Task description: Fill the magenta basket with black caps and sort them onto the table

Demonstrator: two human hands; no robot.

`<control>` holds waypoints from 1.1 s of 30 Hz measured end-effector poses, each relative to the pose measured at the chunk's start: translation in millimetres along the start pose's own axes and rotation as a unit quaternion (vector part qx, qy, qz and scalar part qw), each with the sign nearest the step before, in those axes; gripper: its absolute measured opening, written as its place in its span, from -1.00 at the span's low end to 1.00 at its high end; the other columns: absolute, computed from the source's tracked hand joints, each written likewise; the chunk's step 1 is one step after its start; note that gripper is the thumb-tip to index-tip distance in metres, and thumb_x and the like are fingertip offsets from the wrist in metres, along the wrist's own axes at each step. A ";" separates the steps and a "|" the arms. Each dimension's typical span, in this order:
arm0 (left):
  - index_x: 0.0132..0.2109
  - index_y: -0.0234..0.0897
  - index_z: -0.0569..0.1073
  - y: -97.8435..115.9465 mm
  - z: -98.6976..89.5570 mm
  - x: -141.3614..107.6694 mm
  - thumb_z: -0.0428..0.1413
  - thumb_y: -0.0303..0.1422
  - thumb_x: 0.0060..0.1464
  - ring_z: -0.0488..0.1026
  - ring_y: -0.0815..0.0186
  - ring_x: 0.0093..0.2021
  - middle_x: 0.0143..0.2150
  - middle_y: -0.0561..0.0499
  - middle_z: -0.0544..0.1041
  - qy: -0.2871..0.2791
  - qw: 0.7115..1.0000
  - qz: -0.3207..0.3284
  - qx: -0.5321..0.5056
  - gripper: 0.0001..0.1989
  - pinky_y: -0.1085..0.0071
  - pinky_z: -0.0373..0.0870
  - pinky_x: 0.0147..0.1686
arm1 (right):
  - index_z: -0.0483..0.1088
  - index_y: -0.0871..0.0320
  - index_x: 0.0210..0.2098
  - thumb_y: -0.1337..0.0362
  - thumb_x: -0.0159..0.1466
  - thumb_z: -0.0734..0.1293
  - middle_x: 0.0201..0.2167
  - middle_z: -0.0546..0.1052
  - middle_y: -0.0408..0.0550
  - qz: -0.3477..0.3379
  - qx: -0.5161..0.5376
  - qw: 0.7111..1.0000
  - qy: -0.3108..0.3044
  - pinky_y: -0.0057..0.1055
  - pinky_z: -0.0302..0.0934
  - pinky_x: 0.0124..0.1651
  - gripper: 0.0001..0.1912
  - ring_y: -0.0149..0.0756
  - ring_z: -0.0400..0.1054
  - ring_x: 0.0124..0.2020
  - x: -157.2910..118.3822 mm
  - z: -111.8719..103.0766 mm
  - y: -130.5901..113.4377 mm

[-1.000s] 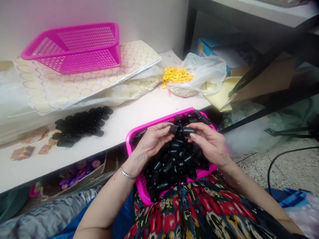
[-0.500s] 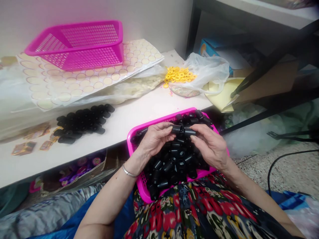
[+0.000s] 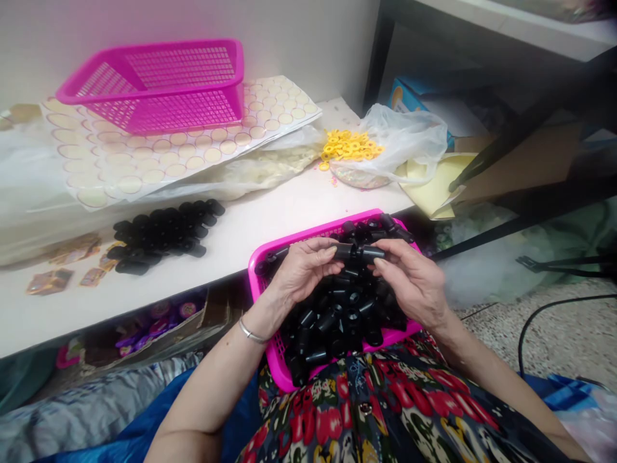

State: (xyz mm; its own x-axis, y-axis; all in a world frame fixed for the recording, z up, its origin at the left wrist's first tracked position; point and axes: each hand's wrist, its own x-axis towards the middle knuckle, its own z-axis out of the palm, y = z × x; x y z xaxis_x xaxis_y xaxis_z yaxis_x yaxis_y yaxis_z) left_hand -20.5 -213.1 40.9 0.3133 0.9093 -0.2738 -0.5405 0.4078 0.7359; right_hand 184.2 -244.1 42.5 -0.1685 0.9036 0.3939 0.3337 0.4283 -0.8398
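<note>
Over a pink plastic basket point(image 3: 270, 247) heaped with loose black plastic tubes point(image 3: 332, 318), both hands meet. My left hand point(image 3: 308, 267) pinches one black tube point(image 3: 344, 251) between thumb and fingers. Close against its right end is another black tubular piece point(image 3: 372, 253), which my right hand point(image 3: 414, 280) grips by its outer end between thumb and forefinger. The two pieces lie nearly in line, end to end; whether they are joined I cannot tell. The basket rests at my lap by the table edge.
On the white table point(image 3: 270, 222) lie a cluster of black tubes point(image 3: 164, 235), small orange-brown packets point(image 3: 49, 281) and yellow rings point(image 3: 351, 146) beside a clear plastic bag point(image 3: 405, 132). An upright pink basket point(image 3: 154, 96) stands on sticker sheets point(image 3: 212, 151). A dark metal frame point(image 3: 520, 122) rises at right.
The view has shifted slightly, so the table things appear a little farther right. Both hands keep their pinch, and the right-hand piece now sits more level with the left-hand tube.
</note>
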 end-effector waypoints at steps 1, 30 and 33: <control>-0.24 -0.46 0.55 -0.2 -0.2 0.2 0.38 -0.49 -0.23 0.53 0.38 -0.46 -0.33 -0.08 0.58 0.002 1.000 -0.001 -0.001 -0.68 0.51 0.52 -0.41 | 0.37 0.09 -0.02 0.28 0.32 0.26 -0.17 0.45 0.00 -0.005 -0.004 1.000 -0.002 -0.29 0.38 -0.23 -0.76 -0.28 0.41 -0.29 0.1 0.0 -0.6; -0.26 -0.47 0.57 -5.1 2.9 -0.9 0.42 -0.45 -0.29 0.53 0.36 -0.52 -0.41 -0.08 0.59 -0.024 1.000 -0.011 0.010 -0.64 0.53 0.52 -0.49 | 0.42 0.11 -0.04 0.33 0.29 0.28 -0.14 0.52 0.04 -0.075 -0.051 0.995 -0.037 -0.26 0.38 -0.06 -0.75 -0.22 0.44 -0.13 5.8 3.0 -5.4; -0.25 -0.47 0.58 -6.6 6.0 -1.2 0.42 -0.42 -0.29 0.52 0.37 -0.53 -0.40 -0.11 0.59 -0.032 0.999 -0.007 0.020 -0.63 0.53 0.50 -0.50 | 0.39 0.09 0.01 0.32 0.24 0.34 -0.06 0.48 0.05 -0.042 -0.019 0.999 -0.007 -0.30 0.40 -0.16 -0.67 -0.27 0.44 -0.22 6.3 9.8 -2.9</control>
State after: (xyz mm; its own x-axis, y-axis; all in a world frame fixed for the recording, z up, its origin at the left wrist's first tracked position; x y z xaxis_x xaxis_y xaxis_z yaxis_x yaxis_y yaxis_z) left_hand -12.6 -217.4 40.1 0.3714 0.8954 -0.2455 -0.5035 0.4164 0.7571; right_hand 173.2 -239.7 43.8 -0.2108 0.8647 0.4558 0.3531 0.5022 -0.7894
